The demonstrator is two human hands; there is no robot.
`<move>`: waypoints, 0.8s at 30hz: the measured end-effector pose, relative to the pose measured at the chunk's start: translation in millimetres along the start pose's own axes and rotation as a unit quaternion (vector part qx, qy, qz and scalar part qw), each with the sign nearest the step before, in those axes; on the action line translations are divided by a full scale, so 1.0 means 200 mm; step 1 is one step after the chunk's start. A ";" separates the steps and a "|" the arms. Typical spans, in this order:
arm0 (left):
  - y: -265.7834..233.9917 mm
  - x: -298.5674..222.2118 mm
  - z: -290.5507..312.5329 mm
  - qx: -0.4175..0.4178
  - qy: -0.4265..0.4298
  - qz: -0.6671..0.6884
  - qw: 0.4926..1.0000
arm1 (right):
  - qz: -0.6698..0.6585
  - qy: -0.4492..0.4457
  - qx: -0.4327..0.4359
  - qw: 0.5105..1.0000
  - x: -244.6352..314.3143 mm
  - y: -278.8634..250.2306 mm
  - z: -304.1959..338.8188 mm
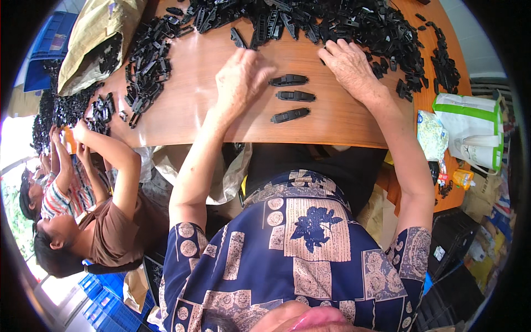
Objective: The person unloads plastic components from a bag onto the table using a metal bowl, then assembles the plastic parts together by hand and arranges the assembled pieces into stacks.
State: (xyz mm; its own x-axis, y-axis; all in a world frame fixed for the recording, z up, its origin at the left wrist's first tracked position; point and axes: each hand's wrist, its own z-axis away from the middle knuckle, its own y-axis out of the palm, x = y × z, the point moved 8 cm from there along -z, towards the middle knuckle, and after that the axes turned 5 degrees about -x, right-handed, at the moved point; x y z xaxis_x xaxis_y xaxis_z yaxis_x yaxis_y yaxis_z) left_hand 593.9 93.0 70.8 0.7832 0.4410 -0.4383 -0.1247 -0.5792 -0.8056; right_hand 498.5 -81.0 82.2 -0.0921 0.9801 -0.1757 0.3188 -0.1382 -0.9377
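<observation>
Three slim black plastic parts (295, 96) lie one below another on the brown table (182, 83), between my hands. My left hand (240, 78) is over the table to their left, its fingers bent and partly smeared by motion. Just beyond its fingertips a single black part (238, 38) stands apart from the pile. At the near edge of the large pile of black plastic parts (354, 22) is my right hand (347, 63), fingers curled and closed. A small dark bit shows at its fingertips, too small to name.
Black parts also spread down the table's left side. An open woven sack (99, 39) with parts in it lies at the far left, near blue crates (51, 41). Co-workers (105, 232) sit at my left. A white-and-green bag (470, 130) and small packages are at the right.
</observation>
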 end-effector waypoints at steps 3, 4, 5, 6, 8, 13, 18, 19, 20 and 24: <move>-0.01 0.09 -0.10 -0.061 -0.007 -0.065 0.996 | 0.016 -0.020 0.013 1.000 -0.04 0.08 0.01; 0.04 0.11 -0.12 -0.017 -0.010 -0.108 0.994 | 0.016 -0.018 0.006 1.000 -0.04 0.09 0.01; 0.09 0.13 -0.13 0.027 -0.012 -0.150 0.988 | 0.026 -0.019 0.008 0.999 -0.03 0.10 0.01; 0.09 0.11 -0.13 0.004 0.019 -0.153 0.988 | 0.036 -0.019 0.009 0.999 -0.03 0.10 0.02; 0.08 0.14 -0.09 0.014 -0.026 -0.083 0.996 | 0.019 -0.011 -0.008 1.000 -0.03 0.09 0.02; 0.07 0.21 0.06 0.021 -0.172 0.116 0.978 | -0.101 0.017 -0.013 0.995 0.02 0.09 0.03; 0.01 0.13 0.04 0.047 -0.099 -0.017 0.994 | -0.251 0.061 0.068 0.964 0.03 0.18 -0.02; -0.02 0.08 0.03 -0.002 -0.037 -0.034 0.999 | -0.305 0.106 0.099 0.941 0.00 0.22 -0.03; -0.03 0.08 0.02 -0.001 -0.037 -0.033 0.999 | -0.305 0.108 0.100 0.941 -0.01 0.24 -0.03; 0.04 0.04 -0.04 0.053 0.068 -0.061 0.994 | -0.342 0.144 0.033 0.928 -0.05 0.21 -0.05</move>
State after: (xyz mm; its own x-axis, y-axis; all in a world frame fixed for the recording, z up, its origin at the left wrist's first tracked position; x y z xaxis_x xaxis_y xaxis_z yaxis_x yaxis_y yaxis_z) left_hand 603.9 85.4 63.9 0.8706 0.4031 -0.2821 -0.0812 -0.4478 -0.8904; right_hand 521.6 -94.5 47.0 0.0075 0.8384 0.5449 0.2192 0.5303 -0.8190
